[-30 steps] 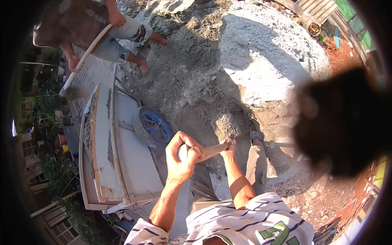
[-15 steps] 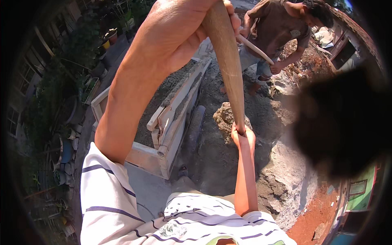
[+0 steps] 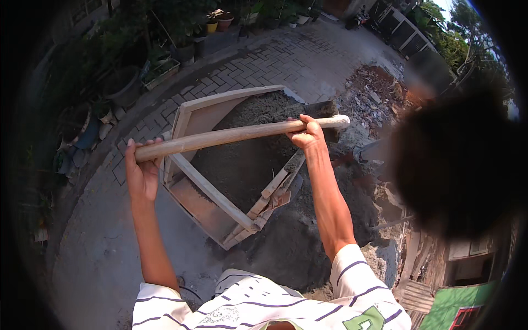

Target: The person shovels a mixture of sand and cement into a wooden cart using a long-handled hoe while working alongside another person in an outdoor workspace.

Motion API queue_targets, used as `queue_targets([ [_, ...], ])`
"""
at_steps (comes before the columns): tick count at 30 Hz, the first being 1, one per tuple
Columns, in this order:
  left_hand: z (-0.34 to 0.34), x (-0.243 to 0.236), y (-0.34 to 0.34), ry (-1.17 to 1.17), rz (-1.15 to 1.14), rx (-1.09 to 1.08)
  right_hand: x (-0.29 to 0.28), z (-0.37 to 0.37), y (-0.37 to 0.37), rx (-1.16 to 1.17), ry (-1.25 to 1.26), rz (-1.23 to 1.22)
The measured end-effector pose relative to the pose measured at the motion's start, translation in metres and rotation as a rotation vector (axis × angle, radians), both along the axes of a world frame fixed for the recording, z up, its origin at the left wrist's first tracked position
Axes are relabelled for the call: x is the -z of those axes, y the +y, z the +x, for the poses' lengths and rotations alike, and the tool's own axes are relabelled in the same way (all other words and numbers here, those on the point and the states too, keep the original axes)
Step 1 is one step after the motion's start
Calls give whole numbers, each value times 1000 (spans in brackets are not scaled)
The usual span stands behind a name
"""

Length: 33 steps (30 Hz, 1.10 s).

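Note:
A hoe with a long pale wooden handle point(image 3: 220, 136) lies slantwise across both my hands, above a wooden box point(image 3: 212, 190). My left hand point(image 3: 144, 175) grips the handle's butt at the left. My right hand point(image 3: 308, 135) is closed round the shaft near the head. Past that hand, the dark, dirt-caked blade point(image 3: 323, 110) hangs over the box's far right corner, partly hidden by the shaft. Grey sand or wet mortar point(image 3: 236, 165) fills much of the box, and its surface is uneven.
Potted plants point(image 3: 224, 21) line the paving point(image 3: 247, 63) at the far left. Rubble point(image 3: 374, 99) lies beyond the box at the right. A dark blurred shape point(image 3: 451, 165) blocks part of the right side. Grey ground point(image 3: 275, 258) lies before me.
The hoe has swung from upright to nearly level over the box. My left hand has come down to the left and my right hand has risen. The other person no longer shows clearly.

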<state>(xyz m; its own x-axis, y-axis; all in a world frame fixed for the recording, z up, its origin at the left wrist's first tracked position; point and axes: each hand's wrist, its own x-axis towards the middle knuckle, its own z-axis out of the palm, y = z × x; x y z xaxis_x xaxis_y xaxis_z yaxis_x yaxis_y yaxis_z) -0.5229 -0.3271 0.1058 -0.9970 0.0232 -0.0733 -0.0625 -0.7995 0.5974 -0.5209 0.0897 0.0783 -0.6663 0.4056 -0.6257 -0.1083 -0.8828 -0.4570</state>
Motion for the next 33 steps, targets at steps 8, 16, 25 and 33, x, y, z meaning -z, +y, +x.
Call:
queue_targets([
  [8, 32, 66, -30, -173, 158, -7, -22, 115, -58, 5, 309, 45],
  [16, 68, -4, 56, 46, -216, 549, 57, 320, -46, 590, 201, -289],
  [25, 226, 20, 186, 387, -639, 1334, 248, 591, -114, 1046, -199, -514],
  [33, 385, 39, 227, 707, -1002, 1696, 428, 803, -267, 1205, -364, -538],
])
